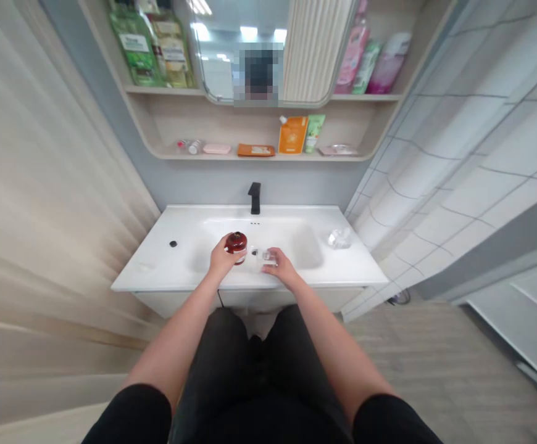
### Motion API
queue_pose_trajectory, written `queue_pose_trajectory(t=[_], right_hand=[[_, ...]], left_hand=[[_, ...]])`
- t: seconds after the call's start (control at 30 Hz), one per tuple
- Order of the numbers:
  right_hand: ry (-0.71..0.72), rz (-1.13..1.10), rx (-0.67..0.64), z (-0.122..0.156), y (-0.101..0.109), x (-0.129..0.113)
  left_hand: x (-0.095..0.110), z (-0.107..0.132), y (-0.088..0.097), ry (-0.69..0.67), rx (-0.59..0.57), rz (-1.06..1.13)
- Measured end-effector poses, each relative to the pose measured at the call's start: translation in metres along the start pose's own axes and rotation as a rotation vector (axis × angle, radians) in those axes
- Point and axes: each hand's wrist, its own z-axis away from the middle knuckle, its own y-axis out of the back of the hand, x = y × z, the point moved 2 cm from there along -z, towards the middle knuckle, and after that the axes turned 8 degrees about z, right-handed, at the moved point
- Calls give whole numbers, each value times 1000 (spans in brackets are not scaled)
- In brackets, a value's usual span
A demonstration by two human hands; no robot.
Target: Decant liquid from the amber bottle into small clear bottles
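My left hand (222,258) is wrapped round a dark red-brown bottle (237,242) with a black cap and a pale label, held over the white sink basin (299,246). To its right, my right hand (281,269) grips a small clear container (267,258), with fingers at its top and bottom. A gap separates the bottle from the container. Between them the dark drain (255,252) shows in the basin. What the clear container holds, if anything, I cannot make out.
A black faucet (255,197) stands behind the basin. Crumpled clear plastic (339,238) lies on the right of the counter, a small black disc (173,244) on the left. Above, the shelf holds an orange pouch (292,134), a green tube (313,132) and an orange packet (256,150).
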Motion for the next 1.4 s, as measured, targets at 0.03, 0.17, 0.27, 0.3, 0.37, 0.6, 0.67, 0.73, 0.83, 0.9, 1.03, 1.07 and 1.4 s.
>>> queue_pose_trajectory(t=[0.03, 0.17, 0.27, 0.3, 0.37, 0.6, 0.67, 0.73, 0.83, 0.9, 1.03, 1.07, 1.4], right_hand=[[-2, -8, 8, -1, 1, 0], [-11, 53, 27, -11, 10, 0], [-26, 179, 62, -27, 19, 3], [-32, 211, 76, -33, 21, 5], [-43, 266, 95, -42, 23, 10], [-28, 473, 44, -46, 18, 22], [-16, 484, 39, -44, 18, 21], [-12, 485, 47, -43, 20, 18], [2, 492, 43, -41, 20, 14], [10, 496, 37, -41, 19, 12], [7, 489, 52, -41, 18, 12], [9, 491, 53, -41, 18, 12], [33, 532, 26, -42, 18, 15]], left_hand=[[-4, -2, -5, 8, -12, -10], [-18, -9, -15, 27, -11, -54], [-26, -12, -15, 31, 10, -71], [-28, -12, -15, 29, 12, -65], [-31, -12, -15, 19, 4, -51], [-20, -5, -19, -164, -78, -337], [-13, 0, -21, -211, -90, -454], [-9, 4, -24, -245, -109, -531], [-4, 7, -26, -274, -151, -601], [-3, 9, -28, -295, -171, -642], [1, 10, -29, -340, -189, -713], [2, 10, -29, -344, -192, -726], [8, 13, -28, -373, -199, -756]])
